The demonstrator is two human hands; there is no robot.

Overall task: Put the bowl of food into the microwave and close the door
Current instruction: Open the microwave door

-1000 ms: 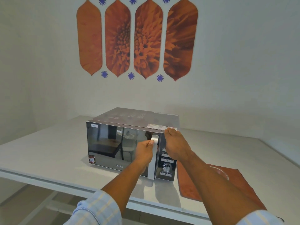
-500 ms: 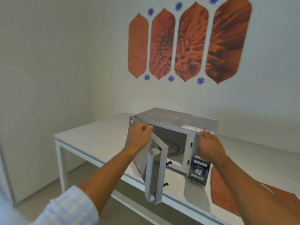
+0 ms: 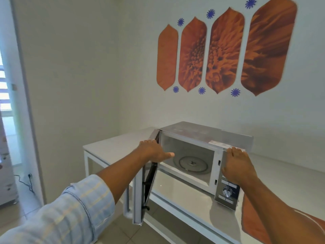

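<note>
The silver microwave [image 3: 202, 133] stands on the white table [image 3: 112, 147] with its door [image 3: 138, 199] swung wide out to the left. Its cavity holds only the glass turntable [image 3: 193, 163]. My left hand [image 3: 151, 150] grips the door's top edge, fingers hooked over it and thumb stretched toward the cavity. My right hand [image 3: 235, 166] lies flat on the microwave's top front right corner, above the control panel [image 3: 226, 191]. Past my right forearm a thin pale curved rim [image 3: 314, 219], which may be the bowl, shows on the orange mat [image 3: 251, 219]; nothing more of a bowl is in view.
The open door hangs out past the table's front edge over the tiled floor. A wall runs close behind the microwave. At the far left are a doorway and a cable on the floor.
The door has gone from shut to wide open, swinging left. My left hand moved from the handle to the door's top edge. My view has turned left; my right hand stays on the corner.
</note>
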